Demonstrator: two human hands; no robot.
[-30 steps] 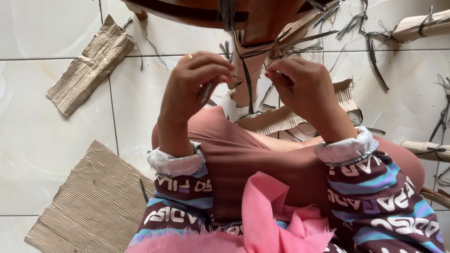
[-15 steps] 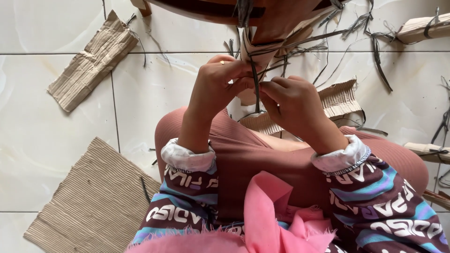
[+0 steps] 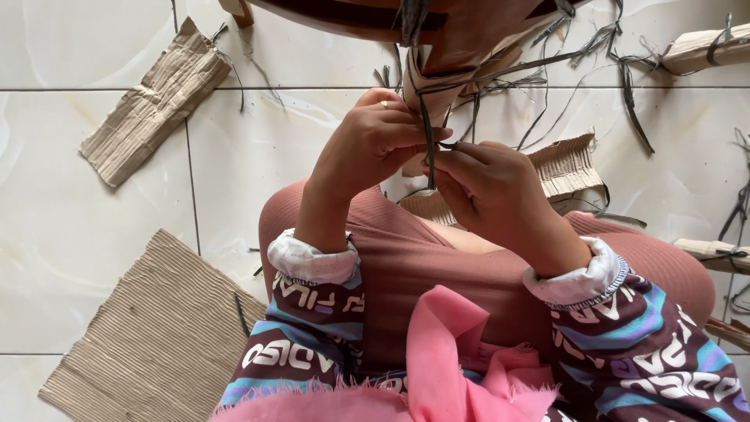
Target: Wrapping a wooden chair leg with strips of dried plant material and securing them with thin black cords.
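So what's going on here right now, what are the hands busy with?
A person seated on a tiled floor has both hands raised close together. The left hand and right hand pinch a thin dark strip that hangs down from a brown wooden piece overhead, wrapped in corrugated cardboard. Loose dark strips and cardboard scraps lie around, with a cardboard sheet to the left.

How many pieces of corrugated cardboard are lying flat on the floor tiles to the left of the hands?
2. A narrow cardboard strip lies upper left; a larger cardboard sheet lies lower left, beside the sleeve. More pieces lie right of the hands, partly hidden.
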